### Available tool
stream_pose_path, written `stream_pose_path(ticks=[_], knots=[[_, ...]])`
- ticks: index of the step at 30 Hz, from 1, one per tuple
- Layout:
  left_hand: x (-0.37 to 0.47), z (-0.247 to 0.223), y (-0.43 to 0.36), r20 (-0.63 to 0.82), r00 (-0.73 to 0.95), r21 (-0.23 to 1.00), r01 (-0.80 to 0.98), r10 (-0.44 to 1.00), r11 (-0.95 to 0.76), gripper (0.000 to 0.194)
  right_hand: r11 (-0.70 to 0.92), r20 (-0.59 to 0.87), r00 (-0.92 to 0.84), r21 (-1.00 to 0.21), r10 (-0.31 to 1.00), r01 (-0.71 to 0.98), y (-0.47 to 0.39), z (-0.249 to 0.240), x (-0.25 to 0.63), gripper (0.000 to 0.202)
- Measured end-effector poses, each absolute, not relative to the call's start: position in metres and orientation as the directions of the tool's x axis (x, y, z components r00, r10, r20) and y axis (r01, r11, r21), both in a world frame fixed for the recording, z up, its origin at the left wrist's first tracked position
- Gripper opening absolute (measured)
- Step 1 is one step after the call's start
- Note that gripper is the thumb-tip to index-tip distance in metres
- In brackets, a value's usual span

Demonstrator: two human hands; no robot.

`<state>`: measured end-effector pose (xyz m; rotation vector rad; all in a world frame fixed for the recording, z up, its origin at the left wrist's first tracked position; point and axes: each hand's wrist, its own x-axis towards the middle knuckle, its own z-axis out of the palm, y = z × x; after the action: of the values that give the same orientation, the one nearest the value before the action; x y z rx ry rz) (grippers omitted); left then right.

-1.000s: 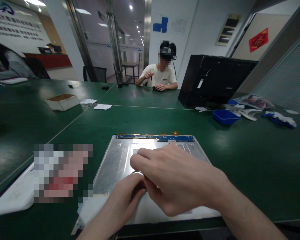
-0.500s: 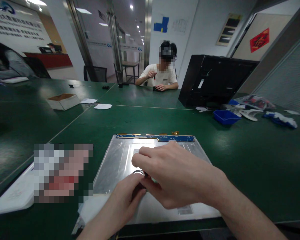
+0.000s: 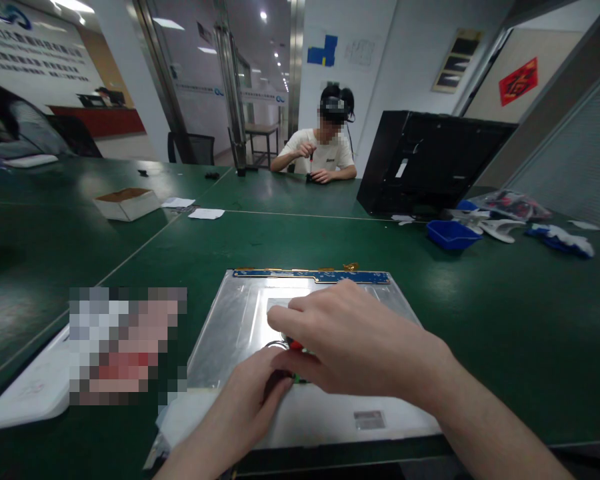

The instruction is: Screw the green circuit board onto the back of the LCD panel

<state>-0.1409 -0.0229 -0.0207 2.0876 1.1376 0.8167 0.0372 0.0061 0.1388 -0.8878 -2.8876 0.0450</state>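
Observation:
A flat silver display panel point(image 3: 213, 337) lies in front of me, with a narrow blue circuit board point(image 3: 280, 274) along its far edge. Over its near half, my right hand point(image 3: 340, 340) is closed on a red-handled tool point(image 3: 295, 345), mostly hidden by the fingers. My left hand point(image 3: 250, 393) is closed just below and left of it, thumb and fingers pinched at a small green piece point(image 3: 299, 379) that looks like a board edge. Thin dark wires point(image 3: 277, 344) curve above the left fingers. What the tool touches is hidden.
A white tray-like object point(image 3: 30, 393) lies on the left. Farther off are a cardboard box point(image 3: 127, 205), a blue bin point(image 3: 453, 235) and a big black monitor point(image 3: 430, 163). Across the green table point(image 3: 520, 333), a person point(image 3: 323, 150) works with a red-handled screwdriver.
My right hand has risen slightly and turned at the wrist, showing more of the red handle and the green piece. My left hand has stayed in place.

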Motion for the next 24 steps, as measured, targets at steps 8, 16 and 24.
stream_pose_path(ticks=[8, 16, 24], knots=[[-0.1397, -0.0188, -0.0239, 0.195, 0.423, 0.765, 0.499, 0.885, -0.407, 0.012, 0.851, 0.051, -0.851, -0.090, 0.522, 0.517, 0.0025, 0.1451, 0.0365, 0.010], [-0.1405, -0.0175, -0.0243, 0.225, 0.437, 0.761, 0.479, 0.871, -0.437, 0.018, 0.830, 0.118, -0.822, -0.042, 0.557, 0.557, 0.0078, 0.1369, 0.0382, 0.015], [-0.1401, -0.0151, -0.0247, 0.209, 0.439, 0.755, 0.495, 0.874, -0.430, 0.014, 0.858, 0.061, -0.860, -0.134, 0.507, 0.496, 0.0040, 0.1444, 0.0385, 0.006]])
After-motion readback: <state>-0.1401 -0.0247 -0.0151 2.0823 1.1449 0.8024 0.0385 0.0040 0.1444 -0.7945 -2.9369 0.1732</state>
